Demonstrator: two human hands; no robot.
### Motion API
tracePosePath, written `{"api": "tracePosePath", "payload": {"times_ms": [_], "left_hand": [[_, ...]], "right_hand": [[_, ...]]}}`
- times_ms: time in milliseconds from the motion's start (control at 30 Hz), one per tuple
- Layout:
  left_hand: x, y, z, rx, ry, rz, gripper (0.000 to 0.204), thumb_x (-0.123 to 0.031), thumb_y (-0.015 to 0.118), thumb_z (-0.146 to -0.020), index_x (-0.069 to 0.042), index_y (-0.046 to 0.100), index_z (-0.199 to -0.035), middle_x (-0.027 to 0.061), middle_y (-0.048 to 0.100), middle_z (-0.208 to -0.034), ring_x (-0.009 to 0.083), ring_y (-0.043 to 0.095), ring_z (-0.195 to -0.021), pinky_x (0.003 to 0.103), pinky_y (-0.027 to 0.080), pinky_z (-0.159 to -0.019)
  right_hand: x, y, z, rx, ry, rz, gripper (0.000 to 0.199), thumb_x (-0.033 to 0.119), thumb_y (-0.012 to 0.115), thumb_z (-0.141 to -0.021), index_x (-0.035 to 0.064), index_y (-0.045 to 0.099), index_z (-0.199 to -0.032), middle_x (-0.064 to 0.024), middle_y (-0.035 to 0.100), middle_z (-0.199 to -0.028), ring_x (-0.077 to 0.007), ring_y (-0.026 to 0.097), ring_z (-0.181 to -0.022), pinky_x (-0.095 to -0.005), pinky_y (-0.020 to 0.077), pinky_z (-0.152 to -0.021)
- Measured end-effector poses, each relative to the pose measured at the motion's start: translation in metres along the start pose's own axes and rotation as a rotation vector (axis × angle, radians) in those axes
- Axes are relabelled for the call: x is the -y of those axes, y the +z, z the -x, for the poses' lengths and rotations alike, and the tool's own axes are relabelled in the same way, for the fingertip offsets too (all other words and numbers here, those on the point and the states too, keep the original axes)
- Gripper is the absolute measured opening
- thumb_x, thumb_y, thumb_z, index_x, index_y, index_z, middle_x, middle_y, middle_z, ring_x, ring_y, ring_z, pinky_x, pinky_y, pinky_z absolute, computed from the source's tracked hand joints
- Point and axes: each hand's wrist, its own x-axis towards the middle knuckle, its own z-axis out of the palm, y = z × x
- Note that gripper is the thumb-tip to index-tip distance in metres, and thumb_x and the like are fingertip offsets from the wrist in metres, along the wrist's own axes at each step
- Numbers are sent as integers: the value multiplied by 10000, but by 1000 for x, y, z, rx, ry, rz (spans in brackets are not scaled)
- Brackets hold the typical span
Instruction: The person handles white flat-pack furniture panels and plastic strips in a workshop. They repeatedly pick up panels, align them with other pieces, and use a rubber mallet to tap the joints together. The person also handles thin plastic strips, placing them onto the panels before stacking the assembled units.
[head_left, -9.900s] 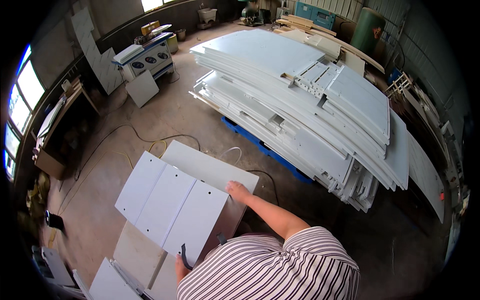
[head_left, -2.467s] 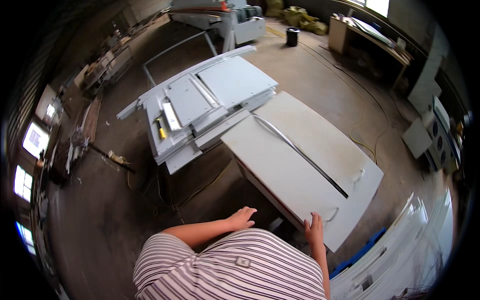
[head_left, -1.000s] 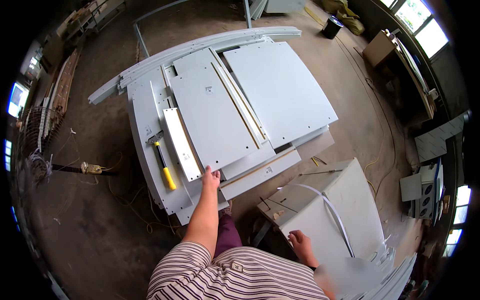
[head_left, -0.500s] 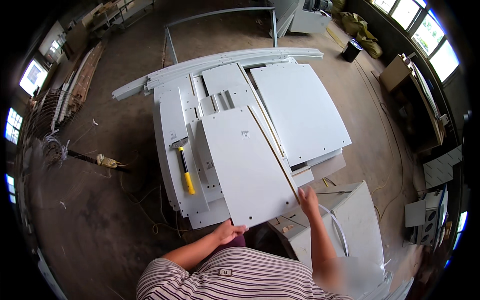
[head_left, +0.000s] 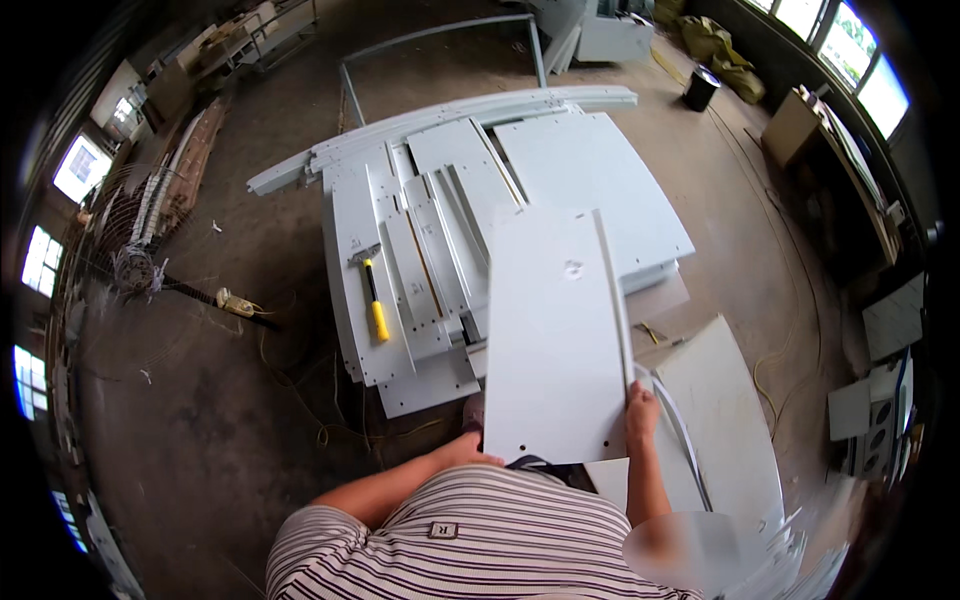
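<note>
A long white panel point(head_left: 556, 340) with small holes at its near end is held up in front of my body. My left hand point(head_left: 468, 450) grips its near left corner, the fingertips partly hidden by the board. At the right edge, near the same end, my right hand point(head_left: 642, 408) is closed round the side. The panel's far end overlaps a stack of white boards point(head_left: 580, 170). Left of it, a scraper point(head_left: 374, 295) with a yellow and black handle lies on a narrow white board point(head_left: 352, 230).
Long white strips point(head_left: 440, 118) lie across the stack's far side. To my right stands a large white box-like piece point(head_left: 715, 400) with a pale strip on it. A caged fan point(head_left: 135, 268) is at left; a dark bucket point(head_left: 701, 90) stands far right. Cables run over the floor.
The panel has been lifted off the stack and drawn right and toward me, with both hands still on it. Narrow boards that it covered now show.
</note>
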Motion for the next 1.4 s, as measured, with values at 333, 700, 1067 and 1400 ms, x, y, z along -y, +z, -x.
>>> {"api": "tracePosePath", "payload": {"times_ms": [333, 700, 1067, 1400], "left_hand": [[-37, 153, -90, 620, -28, -288, 613, -218, 750, -718, 29, 518, -1228, 149, 620, -1123, 213, 568, -1039, 315, 415, -931], [-2, 299, -122, 901, -376, -223, 330, -106, 736, -735, 12, 601, -1013, 82, 636, -836, 178, 619, -736, 299, 486, -691], [-27, 284, -119, 778, -271, -209, 300, -256, 644, -851, -38, 582, -1048, 49, 629, -877, 153, 620, -747, 305, 422, -742], [-12, 138, -86, 547, -80, -112, 314, -246, 650, -870, 1, 557, -1040, 44, 594, -932, 129, 597, -832, 284, 476, -767]], "right_hand": [[-135, -205, 162, -516, 297, -401, 462, 310, 402, -990, -84, 635, -928, -125, 655, -814, -208, 601, -707, -348, 492, -662], [-256, -268, 288, -736, 552, -624, 465, 309, 430, -975, -119, 613, -998, -150, 654, -903, -220, 621, -753, -349, 500, -689], [-274, -270, 262, -751, 528, -646, 461, 308, 423, -976, -116, 596, -1030, -146, 649, -905, -224, 622, -773, -356, 507, -702], [-119, -198, 174, -427, 382, -570, 433, 335, 527, -942, -15, 571, -692, -4, 521, -596, -127, 474, -519, -308, 396, -474]]}}
